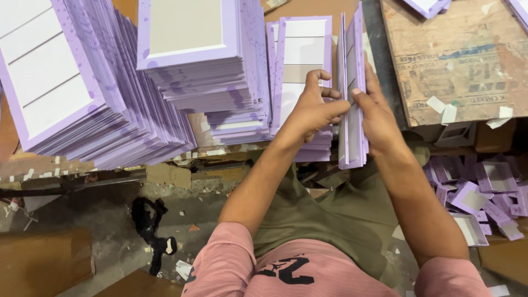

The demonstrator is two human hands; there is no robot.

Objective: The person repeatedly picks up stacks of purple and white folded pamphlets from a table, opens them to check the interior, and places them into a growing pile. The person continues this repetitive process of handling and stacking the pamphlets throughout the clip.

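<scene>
Squaring a sheaf of lilac cards (pixel 352 93) on edge: left hand (pixel 311 110) and right hand (pixel 377 118) both clamped on it. Next, probably, laying it onto the stack (pixel 300 55) behind, edges kept flush.

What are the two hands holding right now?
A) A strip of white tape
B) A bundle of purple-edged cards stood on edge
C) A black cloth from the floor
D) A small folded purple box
B: the left hand and the right hand press from either side on a bundle of cards standing on edge, while the black cloth lies untouched on the floor and the small boxes sit off to the right.
</scene>
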